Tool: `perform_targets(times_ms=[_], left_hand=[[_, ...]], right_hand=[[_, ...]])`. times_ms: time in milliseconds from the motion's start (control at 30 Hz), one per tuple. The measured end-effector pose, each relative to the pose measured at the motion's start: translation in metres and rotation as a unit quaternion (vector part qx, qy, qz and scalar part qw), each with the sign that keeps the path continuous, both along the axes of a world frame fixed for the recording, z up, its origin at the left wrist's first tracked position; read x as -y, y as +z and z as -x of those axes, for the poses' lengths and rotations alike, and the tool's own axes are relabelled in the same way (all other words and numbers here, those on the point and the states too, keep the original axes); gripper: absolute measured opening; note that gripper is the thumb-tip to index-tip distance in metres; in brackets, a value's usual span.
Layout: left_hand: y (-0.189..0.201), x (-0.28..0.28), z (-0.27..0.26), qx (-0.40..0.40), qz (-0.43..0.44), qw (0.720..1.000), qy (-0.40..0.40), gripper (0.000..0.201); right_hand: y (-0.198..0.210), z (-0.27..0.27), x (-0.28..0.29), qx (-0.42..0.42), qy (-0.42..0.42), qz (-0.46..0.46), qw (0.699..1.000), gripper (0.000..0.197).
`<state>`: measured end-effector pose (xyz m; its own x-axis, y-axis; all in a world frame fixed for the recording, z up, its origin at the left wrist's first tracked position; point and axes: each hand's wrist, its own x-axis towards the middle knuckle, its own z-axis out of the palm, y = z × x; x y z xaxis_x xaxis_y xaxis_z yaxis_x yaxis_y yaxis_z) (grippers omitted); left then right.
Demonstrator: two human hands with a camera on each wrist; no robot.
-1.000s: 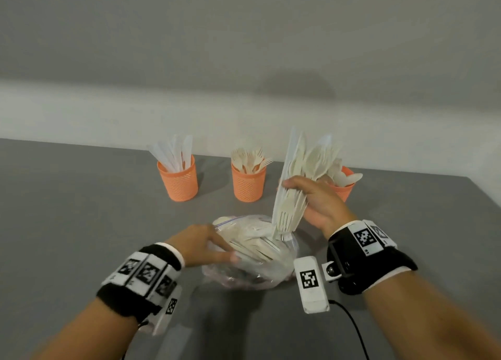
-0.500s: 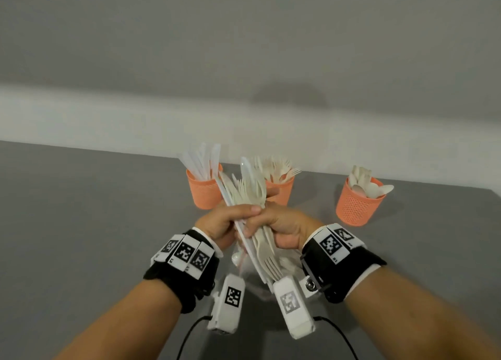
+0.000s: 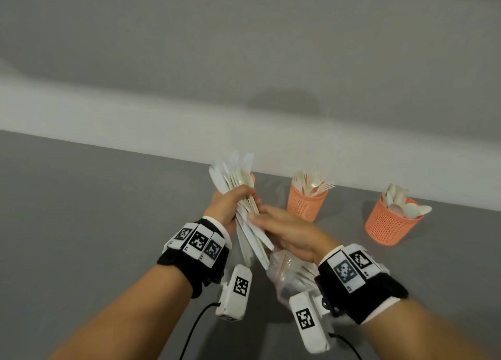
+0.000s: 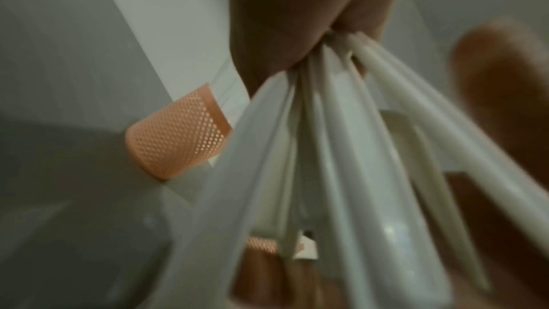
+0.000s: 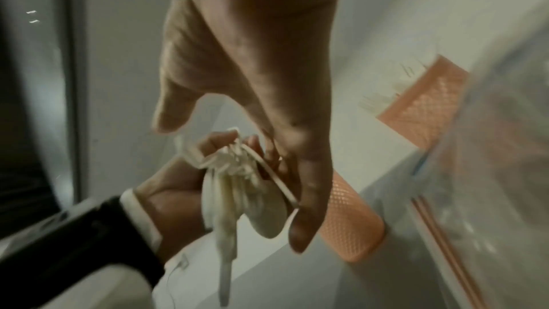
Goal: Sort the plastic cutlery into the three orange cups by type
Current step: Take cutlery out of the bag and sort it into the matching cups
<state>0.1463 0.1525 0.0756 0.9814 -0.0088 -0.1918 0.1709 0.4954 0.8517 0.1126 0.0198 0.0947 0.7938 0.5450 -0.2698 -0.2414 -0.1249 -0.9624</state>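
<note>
**Mixed cutlery bundle held above the grey table**

A bundle of white and cream plastic cutlery, knives and forks together, is raised above the grey table, near the middle of its far edge. The left hand has its fingers curled tightly round the middle of the bundle; in the left wrist view the handles fan out below the closed fist. The right hand lies against the lower part of the bundle with its fingers extended, fingertips touching the handles; in the right wrist view the thumb stands apart from the fingers, and nothing is enclosed in the hand.

Behind the bundle, by the far edge, an orange mesh plastic cup is almost wholly hidden; only a sliver of its rim shows. To its right along the same edge stands a second orange mesh cup with forks, and further right, toward the far right corner, a third orange mesh cup with spoons. The cups stand apart from one another.

Under the right wrist a clear plastic zip bag lies on the table with more cutlery inside. Both wrists wear black bands with square printed markers.
</note>
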Motion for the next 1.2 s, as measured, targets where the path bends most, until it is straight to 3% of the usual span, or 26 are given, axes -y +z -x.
perform_targets(times_ms=[67, 133, 200, 267, 367, 500, 533, 600, 667, 733, 800, 933, 1033, 1133, 1200], left_hand=[[-0.002, 0.003, -0.004, -0.002, -0.012, 1.000, 0.023, 0.040], [-0.004, 0.008, -0.007, 0.005, -0.034, 0.999, 0.029, 0.052], [-0.003, 0.010, -0.008, 0.014, -0.059, 0.998, 0.018, 0.046], [0.000, 0.008, -0.005, 0.026, -0.075, 0.997, -0.022, 0.032], [-0.003, 0.006, 0.002, 0.042, -0.064, 0.991, -0.110, 0.031], [-0.011, 0.003, 0.006, 0.009, -0.029, 0.982, -0.185, 0.020], [-0.011, 0.002, 0.007, 0.003, -0.036, 0.984, -0.175, 0.024], [-0.014, 0.001, 0.005, 0.003, -0.038, 0.991, -0.131, 0.052], [-0.012, -0.002, 0.004, 0.000, 0.010, 0.997, -0.078, 0.073], [-0.010, -0.004, 0.003, 0.007, 0.036, 0.998, -0.058, 0.063], [-0.008, -0.006, 0.003, 0.010, 0.038, 0.998, -0.056, 0.055], [-0.005, -0.005, 0.005, 0.011, 0.052, 0.997, -0.061, 0.069], [-0.007, -0.009, 0.005, 0.016, 0.050, 0.997, -0.064, 0.068], [-0.013, -0.013, 0.004, 0.012, 0.038, 0.996, -0.077, 0.048], [-0.015, -0.014, 0.004, 0.004, 0.041, 0.996, -0.074, 0.042]], right_hand=[[0.003, 0.000, -0.006, 0.063, 0.039, 0.070, 0.995, 0.027], [0.002, -0.004, -0.014, 0.118, 0.017, 0.151, 0.981, 0.026], [0.001, -0.008, -0.017, 0.118, 0.005, 0.186, 0.975, 0.030], [0.001, -0.012, -0.012, 0.058, 0.013, 0.132, 0.990, 0.033], [0.005, -0.013, -0.005, -0.061, -0.005, -0.018, 0.998, 0.017], [0.004, -0.009, -0.010, -0.081, -0.010, -0.061, 0.995, 0.013], [0.003, -0.009, -0.010, -0.080, -0.011, -0.055, 0.995, 0.013], [0.002, -0.012, -0.007, -0.075, -0.007, -0.017, 0.997, 0.016], [-0.001, -0.017, -0.005, 0.021, -0.008, 0.115, 0.993, 0.028], [-0.006, -0.021, -0.003, 0.198, -0.074, 0.261, 0.942, 0.037], [-0.007, -0.022, -0.003, 0.329, -0.159, 0.274, 0.889, 0.041], [-0.003, -0.023, -0.011, 0.412, -0.134, 0.238, 0.869, 0.028], [-0.002, -0.027, -0.012, 0.378, -0.140, 0.215, 0.889, 0.021], [0.000, -0.025, -0.010, 0.296, -0.120, 0.157, 0.934, 0.020], [0.000, -0.024, -0.010, 0.257, -0.129, 0.134, 0.948, 0.019]])
